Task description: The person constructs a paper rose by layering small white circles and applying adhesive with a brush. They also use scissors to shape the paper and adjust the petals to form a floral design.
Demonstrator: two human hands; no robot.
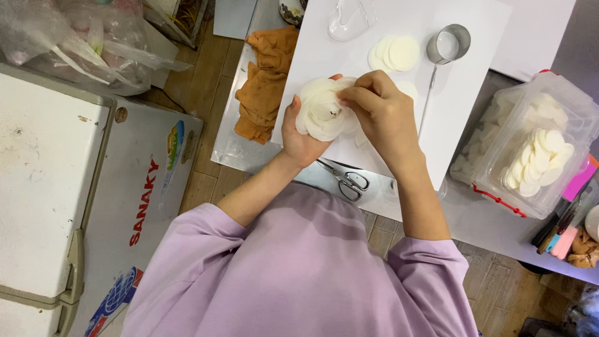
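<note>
Nearby, a clear tub (577,118) holds stacked white round slices (540,162).

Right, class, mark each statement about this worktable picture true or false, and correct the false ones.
1. Both hands are on the white flower. True: the left hand cups the white flower and the right hand pinches its edge.
2. The scissors lie on the orange cloth. False: the scissors lie on the table edge, below the hands; the orange cloth is apart.
3. The plastic box is empty. False: the plastic box holds white round slices.
4. A metal ring cutter stands near the stacked white discs. True: metal ring cutter, white discs.
</note>
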